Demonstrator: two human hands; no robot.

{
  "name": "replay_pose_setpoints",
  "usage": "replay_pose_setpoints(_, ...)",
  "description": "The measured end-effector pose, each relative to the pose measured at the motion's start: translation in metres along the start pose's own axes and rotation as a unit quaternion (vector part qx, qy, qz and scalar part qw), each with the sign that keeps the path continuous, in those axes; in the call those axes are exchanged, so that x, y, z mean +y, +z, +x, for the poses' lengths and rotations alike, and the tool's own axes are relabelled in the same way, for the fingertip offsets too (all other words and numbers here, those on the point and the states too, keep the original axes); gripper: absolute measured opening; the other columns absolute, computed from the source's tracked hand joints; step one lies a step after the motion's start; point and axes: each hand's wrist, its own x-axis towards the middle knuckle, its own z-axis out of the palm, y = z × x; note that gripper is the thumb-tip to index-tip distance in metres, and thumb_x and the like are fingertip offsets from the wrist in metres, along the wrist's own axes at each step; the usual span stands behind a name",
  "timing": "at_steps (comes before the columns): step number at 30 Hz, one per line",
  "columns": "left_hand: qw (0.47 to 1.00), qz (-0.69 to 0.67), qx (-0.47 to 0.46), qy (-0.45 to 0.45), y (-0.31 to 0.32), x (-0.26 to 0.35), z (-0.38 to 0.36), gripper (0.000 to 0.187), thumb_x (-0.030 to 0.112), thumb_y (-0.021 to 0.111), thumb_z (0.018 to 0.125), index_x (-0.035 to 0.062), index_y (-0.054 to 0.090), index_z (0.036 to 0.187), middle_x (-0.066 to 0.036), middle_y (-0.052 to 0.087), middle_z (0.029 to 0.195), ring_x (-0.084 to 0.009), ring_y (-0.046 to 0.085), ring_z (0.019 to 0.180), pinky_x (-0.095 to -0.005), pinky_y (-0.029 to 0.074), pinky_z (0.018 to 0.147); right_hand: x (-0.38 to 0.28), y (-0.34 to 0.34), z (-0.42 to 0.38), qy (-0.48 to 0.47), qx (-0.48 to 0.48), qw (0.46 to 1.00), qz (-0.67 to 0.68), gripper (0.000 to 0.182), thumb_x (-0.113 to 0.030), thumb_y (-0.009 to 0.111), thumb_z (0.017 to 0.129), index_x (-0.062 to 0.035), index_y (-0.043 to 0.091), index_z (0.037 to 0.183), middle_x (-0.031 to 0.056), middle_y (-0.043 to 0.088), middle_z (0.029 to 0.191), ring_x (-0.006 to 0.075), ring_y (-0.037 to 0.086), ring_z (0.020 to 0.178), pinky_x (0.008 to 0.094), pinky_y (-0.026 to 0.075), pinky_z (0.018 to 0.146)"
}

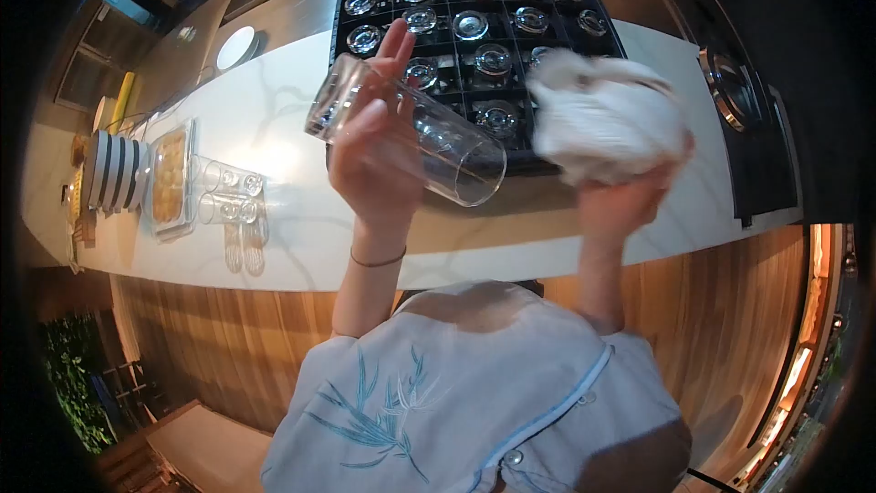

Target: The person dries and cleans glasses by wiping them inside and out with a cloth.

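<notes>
My left hand (379, 146) holds a tall clear glass (456, 151) tilted on its side, its open rim pointing down to the right. My right hand (630, 201) grips a bunched white cloth (607, 119), blurred by motion, to the right of the glass. Cloth and glass are apart. Behind both hands sits a black divided rack (447, 48) with many glasses standing upside down in its compartments. The cloth covers part of the rack's right front corner.
Several clear glasses (228, 194) stand on the white counter (301, 228) at the left, beside a clear container of round yellowish items (171, 178) and striped stacked dishes (114, 171). A white plate (237, 47) lies farther back. A round metal lid (727, 87) is at the right.
</notes>
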Motion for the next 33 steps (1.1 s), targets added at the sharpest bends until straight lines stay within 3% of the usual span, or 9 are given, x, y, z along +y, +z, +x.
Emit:
replay_pose_setpoints(3,0.991,0.073,-0.053,0.095,0.004,-0.023,-0.008,0.053,0.018,0.053,0.069,0.0019,0.044,0.119,-0.02,0.034,0.134,-0.0322,0.025,0.129,-0.0447,0.019,0.106,0.001,0.055,0.004,-0.155,-0.328,0.922,-0.134,0.048,-0.025,0.049,0.088,-0.0127,0.028,0.13,0.0099,0.033,0.126,0.0227,0.037,0.115,0.037,0.03,0.096)
replay_pose_setpoints(4,0.999,-0.035,0.018,0.002,0.022,-0.006,-0.011,0.056,0.012,0.053,0.067,-0.0015,0.042,0.12,-0.018,0.029,0.137,-0.0331,0.025,0.128,-0.0447,0.018,0.107,-0.007,0.065,0.013,-0.091,-0.305,0.946,-0.066,0.053,-0.026,0.061,0.082,-0.0051,0.035,0.123,0.0106,0.051,0.104,0.0182,0.053,0.095,0.0265,0.045,0.079)
replay_pose_setpoints(8,0.997,-0.068,-0.027,0.015,0.021,0.006,-0.012,0.063,0.024,0.046,0.065,-0.0026,0.041,0.123,-0.022,0.02,0.14,-0.0261,0.022,0.131,-0.0361,0.019,0.107,0.004,0.069,0.037,0.13,-0.383,0.915,0.017,0.043,-0.028,0.053,0.088,-0.0065,0.038,0.122,0.0081,0.053,0.104,0.012,0.053,0.092,0.0228,0.045,0.077)
replay_pose_setpoints(12,0.995,0.002,-0.044,0.085,-0.008,0.005,-0.001,0.059,0.04,0.032,0.074,0.006,0.05,0.118,-0.019,0.018,0.142,-0.0309,0.011,0.133,-0.0371,0.017,0.107,0.021,0.058,0.029,0.296,-0.298,0.9,0.116,0.038,-0.024,0.044,0.091,-0.0036,0.04,0.122,0.0105,0.052,0.107,0.0134,0.053,0.094,0.0268,0.045,0.084)
replay_pose_setpoints(15,0.986,-0.152,0.064,0.037,-0.01,0.016,0.006,0.061,0.044,0.043,0.076,0.0021,0.047,0.12,-0.02,0.035,0.132,-0.028,0.026,0.127,-0.0361,0.033,0.099,0.037,0.04,0.012,0.451,-0.226,0.779,0.372,0.041,-0.026,0.041,0.091,-0.0026,0.039,0.124,0.0129,0.051,0.111,0.0167,0.053,0.099,0.0306,0.044,0.089)
replay_pose_setpoints(17,0.975,-0.221,0.019,0.02,-0.013,0.024,0.011,0.049,0.03,0.043,0.083,-0.0024,0.042,0.119,-0.01,0.051,0.101,-0.0193,0.051,0.095,-0.0265,0.042,0.085,0.046,0.028,0.003,0.405,-0.177,0.817,0.371,0.045,-0.03,0.041,0.09,-0.0026,0.038,0.125,0.0148,0.051,0.113,0.0214,0.054,0.101,0.0356,0.046,0.089)
replay_pose_setpoints(24,0.996,0.009,0.087,0.031,-0.022,0.021,0.011,0.042,0.028,0.05,0.088,0.0011,0.04,0.119,-0.01,0.057,0.101,-0.0188,0.054,0.097,-0.032,0.044,0.084,0.028,0.008,0.031,0.153,-0.148,0.922,0.325,0.046,-0.033,0.038,0.091,-0.006,0.032,0.129,0.0166,0.046,0.12,0.0269,0.05,0.108,0.0442,0.044,0.09)
replay_pose_setpoints(30,0.987,-0.045,0.152,-0.027,-0.013,0.03,0.006,0.036,0.03,0.05,0.087,0.005,0.041,0.112,-0.018,0.052,0.11,-0.0276,0.052,0.106,-0.037,0.044,0.091,0.025,0.0,0.034,0.222,-0.08,0.851,0.469,0.05,-0.046,0.036,0.09,-0.0135,0.038,0.128,0.0082,0.044,0.126,0.0264,0.044,0.115,0.0459,0.036,0.098)
replay_pose_setpoints(33,0.987,-0.075,0.142,-0.031,-0.006,0.031,0.004,0.043,0.031,0.052,0.086,0.0043,0.038,0.116,-0.022,0.048,0.115,-0.0324,0.048,0.11,-0.0391,0.044,0.092,0.008,0.034,0.029,0.245,0.136,0.927,0.251,0.048,-0.044,0.034,0.091,-0.0142,0.039,0.128,0.0078,0.043,0.128,0.0276,0.042,0.118,0.0484,0.034,0.099)
